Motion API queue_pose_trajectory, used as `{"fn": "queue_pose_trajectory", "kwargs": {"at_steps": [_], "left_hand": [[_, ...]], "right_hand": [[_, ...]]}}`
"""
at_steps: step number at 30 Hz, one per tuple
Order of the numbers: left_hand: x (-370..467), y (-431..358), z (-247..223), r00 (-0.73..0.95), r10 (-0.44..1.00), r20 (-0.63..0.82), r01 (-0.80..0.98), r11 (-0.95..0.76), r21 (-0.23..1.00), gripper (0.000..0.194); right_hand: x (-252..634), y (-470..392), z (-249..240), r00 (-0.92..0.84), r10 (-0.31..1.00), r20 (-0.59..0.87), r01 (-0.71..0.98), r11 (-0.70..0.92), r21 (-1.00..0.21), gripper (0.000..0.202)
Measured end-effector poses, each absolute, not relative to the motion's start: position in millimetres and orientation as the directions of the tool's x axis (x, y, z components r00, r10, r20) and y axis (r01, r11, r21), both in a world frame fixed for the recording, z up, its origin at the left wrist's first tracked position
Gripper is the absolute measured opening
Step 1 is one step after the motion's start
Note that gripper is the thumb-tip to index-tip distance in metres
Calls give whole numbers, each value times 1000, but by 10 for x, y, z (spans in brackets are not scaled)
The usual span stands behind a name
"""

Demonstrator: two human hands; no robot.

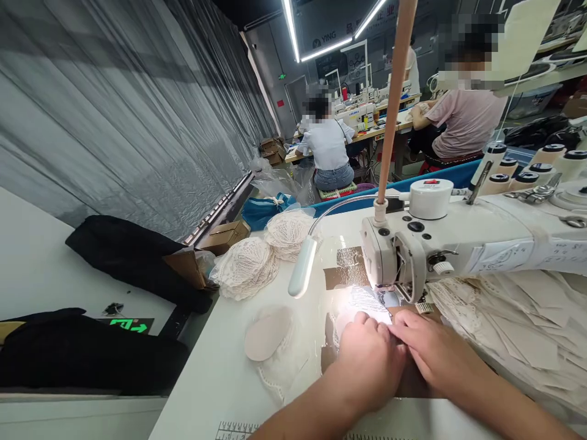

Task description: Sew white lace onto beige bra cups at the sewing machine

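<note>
A white lace piece (360,304) lies under the needle area of a sewing machine (389,250), lit brightly by a small lamp. My left hand (369,354) rests on its near part with curled fingers, gripping the fabric. Close beside it, my right hand (422,345) pinches the near right edge of the same piece, thumb and fingers together. The hands almost touch, and they cover the fabric's near edge. To the left on the table is a beige oval pad (267,335) lying over a sheer lace piece (287,373).
Stacks of lace pieces (247,266) stand at the table's far left. Cut beige fabric pieces (527,330) are heaped right of the machine. Thread cones (499,183) stand behind it. A gooseneck lamp (302,269) hangs over the table. Two people sit farther back at other machines.
</note>
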State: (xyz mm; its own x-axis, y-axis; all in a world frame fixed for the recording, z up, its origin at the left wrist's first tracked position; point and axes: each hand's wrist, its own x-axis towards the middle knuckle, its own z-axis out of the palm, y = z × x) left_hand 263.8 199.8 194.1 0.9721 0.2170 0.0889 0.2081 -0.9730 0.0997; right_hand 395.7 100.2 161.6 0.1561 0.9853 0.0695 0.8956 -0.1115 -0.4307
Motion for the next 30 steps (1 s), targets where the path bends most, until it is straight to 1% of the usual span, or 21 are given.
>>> {"fn": "queue_pose_trajectory", "kwargs": {"at_steps": [2, 3, 4, 5, 8, 10, 14, 19, 24, 28, 30], "left_hand": [[2596, 2123, 1966, 967, 238, 94, 204, -939, 277, 23], [2583, 2172, 1958, 963, 250, 100, 202, -917, 345, 23], [2575, 2209, 1938, 960, 255, 118, 193, -904, 382, 23], [2570, 2232, 1911, 957, 252, 144, 179, -903, 391, 23], [2581, 2251, 1816, 952, 211, 221, 133, -937, 324, 26], [2605, 2264, 1766, 952, 169, 255, 94, -955, 283, 26], [2671, 2363, 1701, 955, 145, 260, 81, -967, 242, 27], [2720, 2502, 1651, 974, 94, 204, 47, -973, 228, 25], [2711, 2559, 1676, 984, 79, 158, 41, -972, 230, 24], [2734, 2602, 1713, 980, 83, 183, 40, -973, 227, 23], [2755, 2631, 1715, 973, 89, 212, 35, -968, 249, 25]], "right_hand": [[3929, 996, 1534, 141, 982, 124, 938, -92, -335, 26], [3925, 993, 1502, 128, 979, 160, 952, -76, -297, 28], [3925, 992, 1477, 116, 972, 202, 962, -59, -265, 30], [3928, 992, 1460, 106, 963, 247, 970, -45, -241, 33], [3943, 1001, 1451, 116, 923, 368, 979, -44, -199, 40], [3948, 1018, 1471, 132, 909, 396, 981, -61, -186, 42], [3936, 1076, 1536, 178, 908, 381, 979, -126, -158, 50], [3904, 1140, 1580, 242, 881, 406, 970, -205, -135, 57], [3903, 1145, 1535, 211, 900, 382, 974, -161, -158, 56], [3911, 1128, 1492, 219, 915, 339, 972, -173, -160, 54], [3917, 1113, 1477, 219, 916, 336, 971, -172, -164, 55]]}}
